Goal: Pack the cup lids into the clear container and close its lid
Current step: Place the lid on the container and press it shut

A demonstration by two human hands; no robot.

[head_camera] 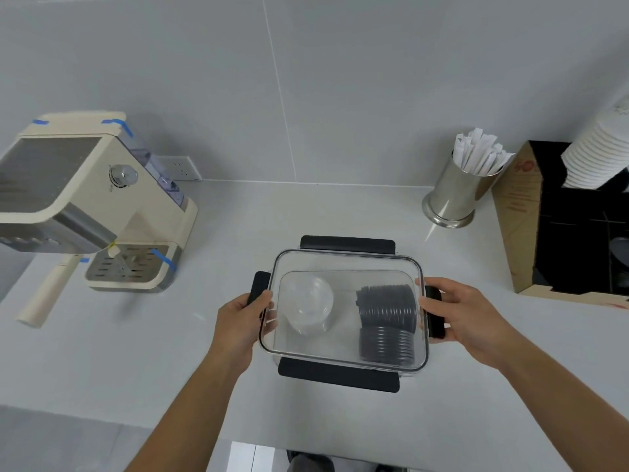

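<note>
Far left of the pale grey counter point(340, 209), a cream-and-steel espresso machine point(92, 202) w/ blue tape strips is noted, well apart from the work. At centre stands the clear rectangular plastic container point(343, 311), its transparent lid w/ four black latch flaps point(347, 245) already seated on top. The left hand point(243, 321) is found at the container's left short side, fingers curled round the black side flap, thumb on top of it; closed on the flap, though whether it is snapped down cannot be told. Inside, left half: a stack of clear domed plastic cup lids point(309, 308), lying tilted. Inside, right half: two rows of black ribbed cup lids point(388, 321), stood on edge, one behind the other, touching. The right hand point(456, 311) is set against the right short side, thumb over the rim, fingers wrapped on the black flap there; same doubt re. latching. Front and rear long flaps appear splayed outward, judged not yet fastened. Packing judged done; closing approx. half done. Handling: contents light, box stiff but smooth-walled and prob. slippery, so it is best held by the short ends or pressed flat while flaps are clipped; thin lids inside are easily crushed if the top is forced. Right of this, a steel cylinder of paper-wrapped straws point(459, 185), then a brown cardboard box point(520, 216) and stacked white paper cups point(599, 151).
</note>
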